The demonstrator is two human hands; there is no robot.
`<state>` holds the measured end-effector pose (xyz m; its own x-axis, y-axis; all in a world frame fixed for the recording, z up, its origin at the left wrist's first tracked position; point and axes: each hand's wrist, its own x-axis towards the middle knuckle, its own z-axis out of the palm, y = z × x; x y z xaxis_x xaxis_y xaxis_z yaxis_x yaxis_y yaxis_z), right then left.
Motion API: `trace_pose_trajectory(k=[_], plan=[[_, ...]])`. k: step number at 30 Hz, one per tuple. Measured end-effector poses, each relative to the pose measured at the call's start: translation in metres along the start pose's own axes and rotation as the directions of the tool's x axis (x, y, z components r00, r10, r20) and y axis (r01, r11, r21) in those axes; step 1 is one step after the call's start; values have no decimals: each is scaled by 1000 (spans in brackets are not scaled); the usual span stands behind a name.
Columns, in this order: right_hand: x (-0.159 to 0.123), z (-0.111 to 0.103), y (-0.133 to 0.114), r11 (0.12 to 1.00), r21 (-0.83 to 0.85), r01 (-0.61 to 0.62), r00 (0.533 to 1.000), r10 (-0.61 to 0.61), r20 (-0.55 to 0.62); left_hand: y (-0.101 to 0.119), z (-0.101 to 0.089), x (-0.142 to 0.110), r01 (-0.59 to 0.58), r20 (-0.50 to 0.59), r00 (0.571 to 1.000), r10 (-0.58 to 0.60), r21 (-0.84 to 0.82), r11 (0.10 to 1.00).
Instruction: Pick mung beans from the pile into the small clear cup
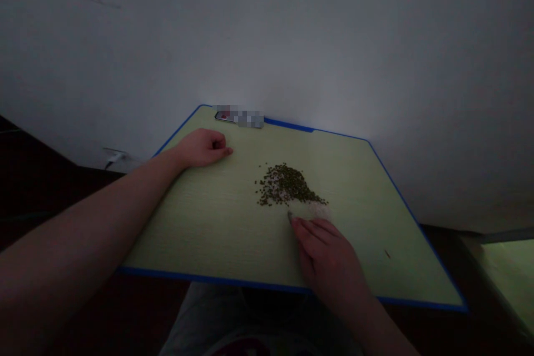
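A loose pile of small dark green beans, like mung beans [290, 181], is spread on the pale table top [200, 222]. Single beans lie scattered along its left side. Just in front of the pile, my right hand [329, 256] rests low over the table with its fingers pinched together. A small grey tip [290, 216] sticks out from between thumb and forefinger; the rest of that object is hidden. My left hand [204, 147] lies on the table at the far left, curled into a loose fist, apart from the beans, with nothing visible in it.
A phone-like flat object [240, 118], partly blurred, lies at the back edge. The table has a blue rim [217, 278] and stands against a grey wall [292, 39]. A thin brown sliver [387, 254] lies at right. A plug with cable [113, 159] is on the wall at left.
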<state>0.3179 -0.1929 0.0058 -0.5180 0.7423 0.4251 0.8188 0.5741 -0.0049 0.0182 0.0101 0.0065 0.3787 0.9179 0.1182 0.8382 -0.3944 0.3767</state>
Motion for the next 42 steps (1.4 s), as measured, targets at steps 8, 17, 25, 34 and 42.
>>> trace_pose_trajectory(k=[8,17,25,34,42], plan=[[2,6,-5,999,-35,-36,999,37,27,-1,0,0,-14,-2,1000,14,-2,1000],[2,7,5,997,-30,-72,997,73,25,2,-1,-1,-21,-3,1000,22,19,1000],[5,5,5,1000,30,-4,999,3,46,-2,1,0,-28,-1,1000,28,22,999],[4,7,6,995,83,-56,998,58,-16,0,-1,-2,-14,-12,1000,14,3,1000],[6,6,6,994,108,-21,999,16,45,1,-1,-2,-13,-11,1000,13,7,1000]])
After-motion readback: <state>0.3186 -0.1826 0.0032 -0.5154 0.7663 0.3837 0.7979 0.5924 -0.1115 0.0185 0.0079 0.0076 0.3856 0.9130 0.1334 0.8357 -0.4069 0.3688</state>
